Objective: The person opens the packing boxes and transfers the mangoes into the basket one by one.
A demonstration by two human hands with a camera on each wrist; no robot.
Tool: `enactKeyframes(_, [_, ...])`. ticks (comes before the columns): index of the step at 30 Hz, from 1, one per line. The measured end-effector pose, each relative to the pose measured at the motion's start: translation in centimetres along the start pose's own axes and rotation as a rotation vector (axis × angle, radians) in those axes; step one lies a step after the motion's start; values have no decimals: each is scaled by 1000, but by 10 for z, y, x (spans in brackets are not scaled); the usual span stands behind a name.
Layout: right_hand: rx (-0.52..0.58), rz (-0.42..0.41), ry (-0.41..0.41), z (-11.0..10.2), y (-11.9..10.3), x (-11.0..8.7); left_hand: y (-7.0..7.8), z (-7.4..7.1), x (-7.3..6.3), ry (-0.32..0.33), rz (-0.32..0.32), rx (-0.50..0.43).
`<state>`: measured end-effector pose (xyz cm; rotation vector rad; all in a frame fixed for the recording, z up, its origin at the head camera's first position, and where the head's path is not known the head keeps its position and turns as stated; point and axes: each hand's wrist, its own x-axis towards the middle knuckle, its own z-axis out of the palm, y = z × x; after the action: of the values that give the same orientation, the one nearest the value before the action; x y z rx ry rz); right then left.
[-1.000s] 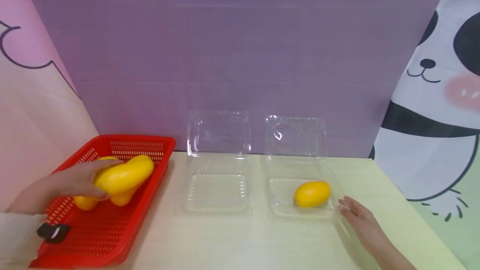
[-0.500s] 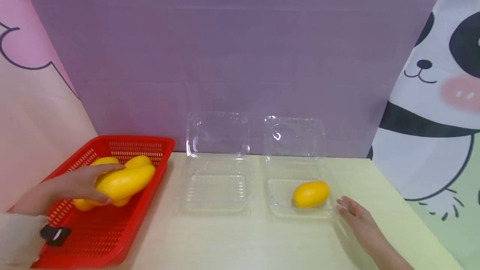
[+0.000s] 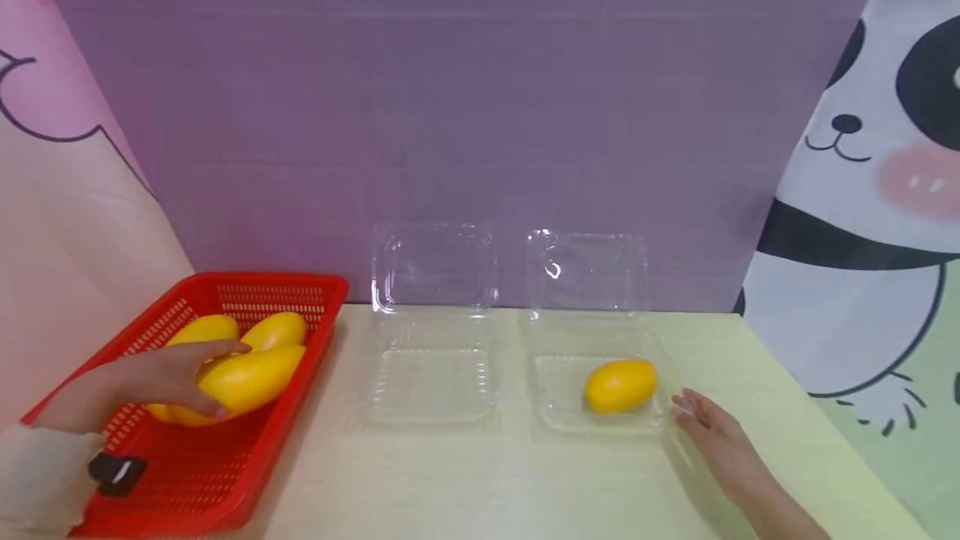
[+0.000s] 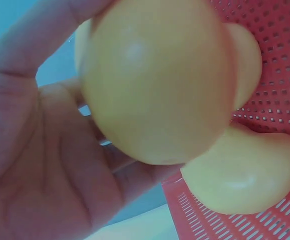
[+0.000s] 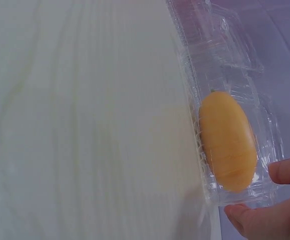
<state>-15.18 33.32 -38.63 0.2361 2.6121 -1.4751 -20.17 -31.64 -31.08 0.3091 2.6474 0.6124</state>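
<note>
My left hand (image 3: 165, 375) reaches into the red basket (image 3: 258, 482) and grips a yellow mango (image 3: 251, 380), thumb on the near side and fingers over the far side. Close up in the left wrist view, the same mango (image 4: 155, 85) fills the space beside the palm. More mangoes (image 3: 277, 330) lie behind it in the basket. On the right, one mango (image 3: 621, 386) rests in an open clear plastic clamshell box (image 3: 558, 423). My right hand (image 3: 723, 444) is at that box's right side, thumb and finger apart at its corner (image 5: 265, 197).
A second open clamshell box (image 3: 431, 419) stands between the basket and the first box, with nothing in it. Both lids (image 3: 435, 265) lean upright against the purple backdrop (image 3: 480, 107). Printed cloth panels (image 3: 840, 307) flank the pale wooden table (image 3: 465, 482).
My left hand has lowered the gripped mango slightly towards the near side of the basket, showing more of the mangoes behind. My right hand stays by the box.
</note>
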Motion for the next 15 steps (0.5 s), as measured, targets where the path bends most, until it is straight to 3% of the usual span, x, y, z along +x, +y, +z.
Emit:
enactKeyframes(8, [4, 4, -4, -2, 1, 1, 3, 6, 3, -98, -20, 7])
enactKeyframes(15, [3, 3, -4, -1, 4, 1, 3, 10, 5, -132, -104, -30])
